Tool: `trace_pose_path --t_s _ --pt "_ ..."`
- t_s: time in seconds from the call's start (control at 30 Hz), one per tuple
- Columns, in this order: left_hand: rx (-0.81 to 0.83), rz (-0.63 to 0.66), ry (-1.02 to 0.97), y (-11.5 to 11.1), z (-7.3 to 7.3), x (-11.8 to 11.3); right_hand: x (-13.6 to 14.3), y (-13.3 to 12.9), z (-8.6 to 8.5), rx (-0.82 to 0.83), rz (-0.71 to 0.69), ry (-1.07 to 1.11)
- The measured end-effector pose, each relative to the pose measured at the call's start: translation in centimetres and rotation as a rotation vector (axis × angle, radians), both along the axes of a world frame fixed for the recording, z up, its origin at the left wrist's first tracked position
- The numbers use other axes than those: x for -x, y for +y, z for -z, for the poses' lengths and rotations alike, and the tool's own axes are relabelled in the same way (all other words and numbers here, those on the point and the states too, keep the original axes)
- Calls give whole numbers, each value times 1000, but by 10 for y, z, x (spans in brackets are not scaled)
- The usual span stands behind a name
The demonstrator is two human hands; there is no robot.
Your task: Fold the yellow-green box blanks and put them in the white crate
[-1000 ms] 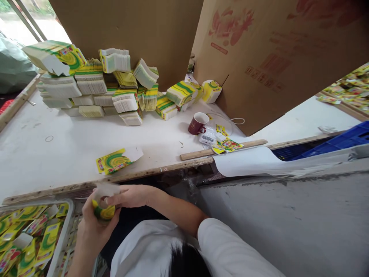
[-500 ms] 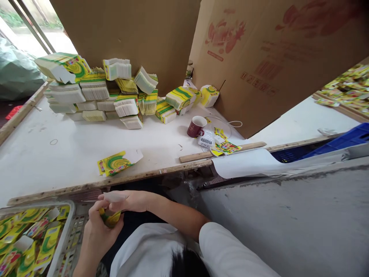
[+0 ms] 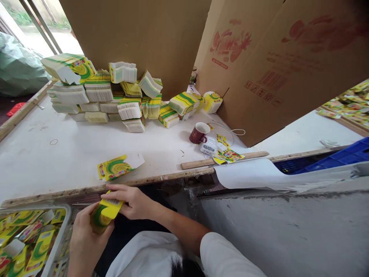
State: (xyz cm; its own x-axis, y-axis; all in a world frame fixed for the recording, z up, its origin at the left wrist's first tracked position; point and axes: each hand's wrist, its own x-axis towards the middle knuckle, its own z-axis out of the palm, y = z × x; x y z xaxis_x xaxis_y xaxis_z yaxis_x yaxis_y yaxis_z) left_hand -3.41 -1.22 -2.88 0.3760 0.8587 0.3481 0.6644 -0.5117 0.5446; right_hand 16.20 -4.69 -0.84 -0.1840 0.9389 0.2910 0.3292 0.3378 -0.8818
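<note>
Between my hands, in front of the table's edge, is a small yellow and green carton (image 3: 106, 213). My left hand (image 3: 85, 234) wraps round its lower left side, thumb at the near face. At the carton's upper right end, my right hand (image 3: 129, 200) has its fingers over the top and the thumb beneath. A second yellow carton (image 3: 117, 167), flattened and with a white flap out to the right, lies on the white table (image 3: 77, 142) just beyond my hands. The inside of the held carton is hidden.
A white basket (image 3: 62, 231) full of yellow cartons stands at lower left. Stacks of flat cartons (image 3: 98, 92) rest against a big cardboard box (image 3: 150, 34). A maroon mug (image 3: 197, 134), a bubble-wrapped device (image 3: 209, 146) and a wooden strip (image 3: 225, 159) lie to the right.
The held carton has turned up, showing its yellow outer face where a white flap showed before. My right hand has closed over its top end. The view has shifted slightly.
</note>
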Motion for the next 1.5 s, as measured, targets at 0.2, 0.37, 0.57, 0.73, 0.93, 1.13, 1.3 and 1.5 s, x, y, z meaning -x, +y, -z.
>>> trace_pose_path --t_s 0.2,0.37,0.57,0.73,0.93,1.13,1.3,1.5 --pt "-79 72 100 8 -1 15 -7 3 12 -5 -101 -198" --pt "-48 150 95 12 -5 12 -24 10 3 -31 -210 -222" --pt "-29 103 116 1 -19 -1 -10 8 2 -10 6 -15" --pt "117 79 87 -8 -27 0 2 1 8 62 -30 77" --pt "11 -366 122 10 -36 72 -28 32 0 7 336 -32" --pt "8 -693 295 16 -34 137 -45 60 16 100 444 -594" --pt "223 -387 -70 4 -22 77 -41 57 26 89 457 -575" --pt "560 96 -255 -9 -16 -6 -38 59 26 77 498 -590"
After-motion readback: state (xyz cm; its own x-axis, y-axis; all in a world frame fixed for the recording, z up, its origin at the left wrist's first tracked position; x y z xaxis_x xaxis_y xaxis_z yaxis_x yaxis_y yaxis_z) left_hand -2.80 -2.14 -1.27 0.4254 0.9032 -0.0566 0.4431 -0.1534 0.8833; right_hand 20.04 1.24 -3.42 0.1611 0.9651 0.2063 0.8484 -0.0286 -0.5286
